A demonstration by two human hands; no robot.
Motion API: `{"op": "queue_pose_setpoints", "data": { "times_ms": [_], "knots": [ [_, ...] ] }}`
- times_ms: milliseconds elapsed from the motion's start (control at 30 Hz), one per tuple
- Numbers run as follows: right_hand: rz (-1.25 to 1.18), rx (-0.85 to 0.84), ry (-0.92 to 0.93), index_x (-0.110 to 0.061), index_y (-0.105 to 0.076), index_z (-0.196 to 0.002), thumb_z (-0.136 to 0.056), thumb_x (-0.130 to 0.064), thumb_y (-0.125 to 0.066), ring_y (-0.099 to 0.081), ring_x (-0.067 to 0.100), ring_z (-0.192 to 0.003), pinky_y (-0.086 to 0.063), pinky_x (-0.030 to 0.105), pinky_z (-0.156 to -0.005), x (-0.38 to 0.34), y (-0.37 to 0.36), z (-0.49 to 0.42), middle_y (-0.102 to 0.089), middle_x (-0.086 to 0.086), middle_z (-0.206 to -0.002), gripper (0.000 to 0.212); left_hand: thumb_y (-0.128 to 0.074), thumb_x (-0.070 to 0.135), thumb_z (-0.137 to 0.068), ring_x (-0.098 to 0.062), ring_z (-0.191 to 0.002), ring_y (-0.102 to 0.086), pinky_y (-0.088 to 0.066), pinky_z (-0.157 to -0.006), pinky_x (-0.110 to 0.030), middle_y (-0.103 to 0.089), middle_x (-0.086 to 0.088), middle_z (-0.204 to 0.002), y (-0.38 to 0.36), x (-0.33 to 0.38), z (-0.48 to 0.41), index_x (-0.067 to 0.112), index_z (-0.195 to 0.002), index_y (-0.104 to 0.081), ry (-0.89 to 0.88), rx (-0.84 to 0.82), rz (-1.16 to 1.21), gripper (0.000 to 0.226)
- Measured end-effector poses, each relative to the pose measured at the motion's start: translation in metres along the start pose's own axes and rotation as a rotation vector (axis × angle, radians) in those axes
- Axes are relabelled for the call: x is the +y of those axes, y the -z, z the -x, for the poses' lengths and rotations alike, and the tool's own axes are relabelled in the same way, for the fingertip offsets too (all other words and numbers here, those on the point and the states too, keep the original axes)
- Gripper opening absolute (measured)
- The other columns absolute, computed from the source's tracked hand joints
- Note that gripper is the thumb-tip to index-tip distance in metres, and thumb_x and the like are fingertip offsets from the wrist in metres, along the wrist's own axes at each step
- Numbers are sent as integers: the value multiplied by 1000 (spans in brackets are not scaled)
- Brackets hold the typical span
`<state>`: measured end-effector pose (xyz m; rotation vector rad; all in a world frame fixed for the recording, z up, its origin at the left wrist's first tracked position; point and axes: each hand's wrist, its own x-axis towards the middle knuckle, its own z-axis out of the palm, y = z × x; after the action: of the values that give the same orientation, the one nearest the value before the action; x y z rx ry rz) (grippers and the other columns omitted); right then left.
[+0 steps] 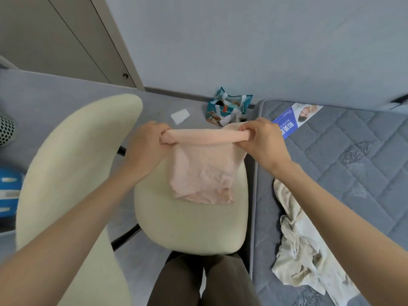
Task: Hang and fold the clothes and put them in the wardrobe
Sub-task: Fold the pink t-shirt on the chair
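A pale pink garment (203, 171) hangs over the cream chair seat (189, 226), its top edge rolled into a tight band. My left hand (148, 144) grips the left end of that roll, and my right hand (262, 140) grips the right end. The loose lower part of the garment lies on the seat. A crumpled cream garment (302, 246) lies on the grey quilted mattress (353, 164) to the right. A grey wardrobe door (55, 38) stands at the upper left.
The chair's cream backrest (68, 173) curves along the left. A teal paper bag (227, 109) and a white sheet (180, 115) lie on the floor beyond the chair. A blue leaflet (293, 120) rests on the mattress corner. A blue object (8, 191) sits at the far left.
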<state>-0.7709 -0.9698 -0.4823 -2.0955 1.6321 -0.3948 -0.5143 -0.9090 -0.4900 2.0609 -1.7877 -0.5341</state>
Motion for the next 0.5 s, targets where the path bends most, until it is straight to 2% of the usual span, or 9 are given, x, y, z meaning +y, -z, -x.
{"op": "queue_pose_setpoints", "data": {
  "times_ms": [67,133,233,300,367,433,500],
  "knots": [
    [35,135,84,-11,-72,-93,-76,-20,-76,-53,27,-95,-44,33,-65,-8,14,-5,-51,2,-91,20,-70,17,-76,-30,-76,-52,-37,-56,-36,-52,-7,-81,18,7,-6,10,-89,-69,-43,117,-6,15],
    [97,227,171,-10,-68,-88,-74,-16,-74,-49,29,-101,-47,37,-62,-11,23,-7,-53,7,-107,17,-71,16,-74,-21,-74,-44,-30,-53,-30,-43,-1,-83,29,12,-9,11,-91,-69,-79,208,-35,18],
    [139,234,309,-3,-61,-84,-72,-9,-71,-52,36,-107,-47,39,-77,-8,25,-5,-56,12,-127,17,-72,9,-70,-22,-83,-45,-29,-53,-27,-45,-7,-96,29,13,-5,9,-90,-67,-131,257,-71,20],
    [149,170,395,0,-61,-92,-75,-7,-66,-52,37,-113,-43,40,-93,-1,16,1,-60,12,-125,19,-70,4,-70,-28,-94,-51,-35,-57,-29,-52,-11,-110,19,9,1,7,-87,-66,-164,235,-59,18],
    [169,27,376,-2,-59,-115,-80,-9,-60,-51,36,-114,-43,42,-95,10,0,12,-61,12,-115,36,-66,-1,-72,-31,-101,-56,-44,-65,-34,-58,-11,-118,1,2,11,5,-88,-65,-188,156,-40,18],
    [204,-142,332,-4,-54,-128,-83,-11,-60,-51,34,-113,-40,44,-99,25,-20,28,-61,12,-113,47,-63,-3,-75,-31,-101,-60,-48,-76,-39,-64,-10,-114,-22,-9,24,4,-99,-66,-167,-4,-11,25],
    [240,-310,284,-6,-54,-127,-82,-13,-59,-53,32,-112,-32,41,-105,41,-43,49,-60,12,-113,45,-62,1,-80,-31,-94,-61,-47,-75,-40,-68,-11,-105,-44,-22,43,5,-107,-65,-102,-179,2,27]
  ]
}}
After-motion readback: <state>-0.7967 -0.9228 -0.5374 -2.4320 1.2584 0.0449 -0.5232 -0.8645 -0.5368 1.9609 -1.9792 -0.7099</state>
